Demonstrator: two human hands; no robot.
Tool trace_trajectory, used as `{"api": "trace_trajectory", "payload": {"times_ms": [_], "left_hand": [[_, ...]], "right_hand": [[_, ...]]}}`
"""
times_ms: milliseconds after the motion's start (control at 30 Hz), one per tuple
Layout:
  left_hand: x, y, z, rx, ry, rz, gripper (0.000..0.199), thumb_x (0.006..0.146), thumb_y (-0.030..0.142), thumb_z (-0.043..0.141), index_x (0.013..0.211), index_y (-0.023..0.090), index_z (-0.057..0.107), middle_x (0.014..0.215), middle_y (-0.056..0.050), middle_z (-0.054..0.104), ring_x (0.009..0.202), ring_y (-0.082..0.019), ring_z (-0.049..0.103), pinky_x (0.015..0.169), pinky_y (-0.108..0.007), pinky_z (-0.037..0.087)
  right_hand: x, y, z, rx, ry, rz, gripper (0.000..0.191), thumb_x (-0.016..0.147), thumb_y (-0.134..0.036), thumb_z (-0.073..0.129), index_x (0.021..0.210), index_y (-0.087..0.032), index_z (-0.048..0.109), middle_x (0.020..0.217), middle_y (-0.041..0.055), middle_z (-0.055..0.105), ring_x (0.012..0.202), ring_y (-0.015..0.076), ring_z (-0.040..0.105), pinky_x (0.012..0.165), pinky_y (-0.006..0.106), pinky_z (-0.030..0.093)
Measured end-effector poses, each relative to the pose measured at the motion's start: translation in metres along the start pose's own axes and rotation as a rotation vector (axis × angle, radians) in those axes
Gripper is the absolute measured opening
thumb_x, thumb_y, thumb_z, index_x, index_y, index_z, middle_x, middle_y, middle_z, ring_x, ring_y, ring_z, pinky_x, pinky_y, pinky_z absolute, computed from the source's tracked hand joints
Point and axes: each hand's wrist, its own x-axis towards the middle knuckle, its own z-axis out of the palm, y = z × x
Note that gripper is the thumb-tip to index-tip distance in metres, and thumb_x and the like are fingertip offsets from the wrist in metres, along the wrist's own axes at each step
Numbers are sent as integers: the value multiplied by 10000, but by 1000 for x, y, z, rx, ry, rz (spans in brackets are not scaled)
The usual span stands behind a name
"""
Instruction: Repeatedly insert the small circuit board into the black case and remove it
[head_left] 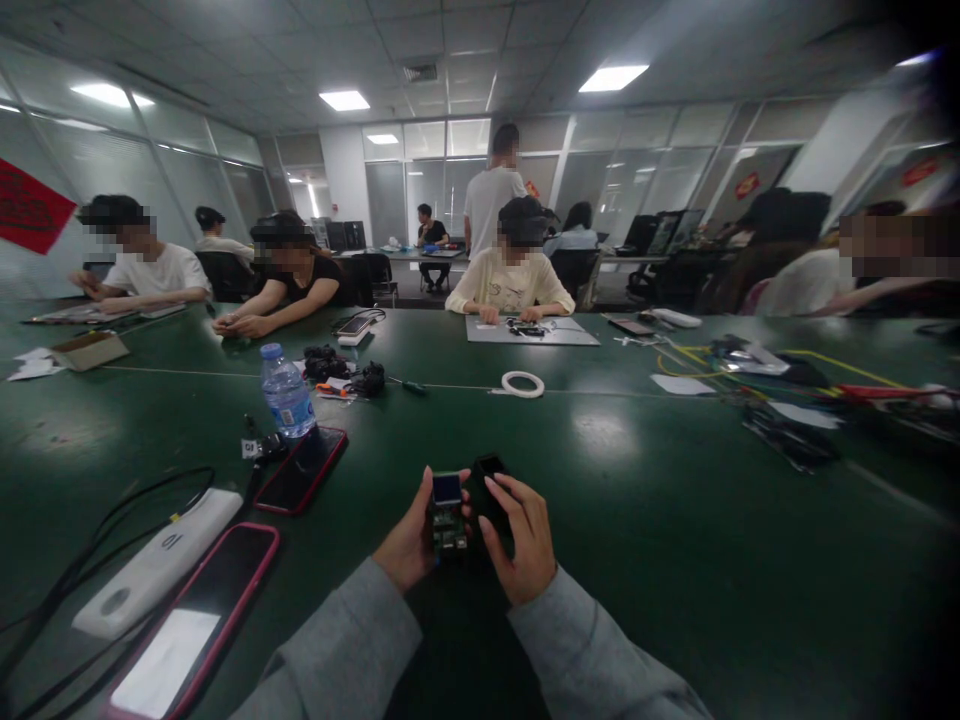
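Note:
A small green circuit board point(450, 535) with a little dark screen point(447, 488) is upright in my left hand point(409, 540), its thumb and fingers round the board's two sides. Just to the right is a black rectangular case point(491, 472), touched by the fingers of my right hand point(521, 535). That hand's thumb and fingers are bent and apart over the case, hiding part of it. Board and case are close side by side above the dark green table point(637, 580).
On the left are a pink-edged phone point(217, 590), a white power bank point(161, 560), a red-edged phone point(304, 470), a water bottle point(287, 395) and black cables. Ahead lies a white ring point(523, 384). People sit across the table; tangled wires point(787, 430) lie right.

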Motion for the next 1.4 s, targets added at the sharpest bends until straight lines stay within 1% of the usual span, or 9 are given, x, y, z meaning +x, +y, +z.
{"api": "trace_trajectory", "payload": {"times_ms": [200,500,667,800,933,1033,1200,1300,1400], "left_hand": [[3,2,-2,-42,-5,15,560,778,589,467,1137,164,532,809,-20,531,640,-79,526,624,-226,465],[9,1,-8,-128,-22,25,541,781,572,482,1130,160,524,839,-20,531,670,-82,526,618,-223,458],[12,1,-9,-139,36,65,518,782,557,492,1120,167,528,869,-38,555,690,-91,549,622,-229,463],[13,3,-9,-181,61,90,508,774,543,519,1115,167,539,881,-39,576,707,-104,567,628,-238,470],[12,4,-7,-191,126,92,494,761,519,558,1101,162,556,928,-45,602,808,-143,595,705,-265,490],[12,3,-6,-188,172,91,490,757,507,571,1103,161,561,959,-55,614,881,-172,600,772,-294,493],[14,2,-7,-185,173,96,491,753,508,573,1105,166,567,882,-44,623,836,-171,613,747,-300,503],[14,2,-8,-178,188,83,509,746,515,578,1109,158,564,863,-40,618,810,-161,610,728,-288,503],[14,2,-9,-168,185,85,511,746,508,585,1119,160,557,880,-38,611,818,-156,605,730,-284,500]], "right_hand": [[-1,11,2,-50,35,78,360,853,-276,468,1204,-192,464,1167,101,461,1064,244,455,874,439,420],[-7,21,9,-160,-9,184,384,845,-344,467,1198,-194,451,1186,104,437,1072,266,431,849,455,412],[-10,26,13,-170,-35,229,454,810,-383,510,1208,-177,437,1177,127,415,1059,281,429,841,470,429],[-13,31,14,-141,-50,279,522,780,-350,537,1240,-146,398,1176,155,398,1070,294,426,870,477,434],[-18,38,16,-70,-108,350,584,761,-285,529,1287,-132,329,1169,149,417,1064,283,459,897,468,441],[-19,38,17,-11,-140,392,548,791,-268,488,1291,-133,310,1153,134,450,1050,261,492,897,449,455],[-12,26,10,37,-56,316,518,830,-276,478,1299,-137,309,1187,128,455,1099,241,474,939,420,438],[-9,20,8,51,-42,246,515,836,-264,480,1307,-147,308,1207,126,449,1121,237,462,952,417,431],[-9,20,9,51,-38,235,521,836,-265,486,1312,-148,307,1216,124,447,1121,236,464,952,421,434]]}}
